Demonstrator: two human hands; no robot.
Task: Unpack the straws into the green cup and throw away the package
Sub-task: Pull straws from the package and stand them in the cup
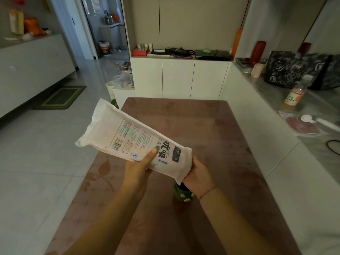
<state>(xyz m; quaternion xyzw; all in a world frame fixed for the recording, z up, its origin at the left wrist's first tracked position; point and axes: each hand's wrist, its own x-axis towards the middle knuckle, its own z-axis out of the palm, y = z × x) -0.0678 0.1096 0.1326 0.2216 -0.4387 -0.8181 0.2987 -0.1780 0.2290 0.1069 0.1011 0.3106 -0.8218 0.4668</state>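
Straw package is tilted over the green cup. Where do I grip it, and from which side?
I'd grip the straw package across its narrow width near the middle, coming from the left. It is a long, flat pouch tilted down toward the green cup, and the left hand and right hand crowd its low end.

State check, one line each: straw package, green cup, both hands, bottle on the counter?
green cup: upright on table, mostly hidden, contents unseen.
straw package: held tilted, lower end above green cup; open or sealed unclear.
left hand: grips straw package.
right hand: holds its lower end.
bottle: upright on counter.
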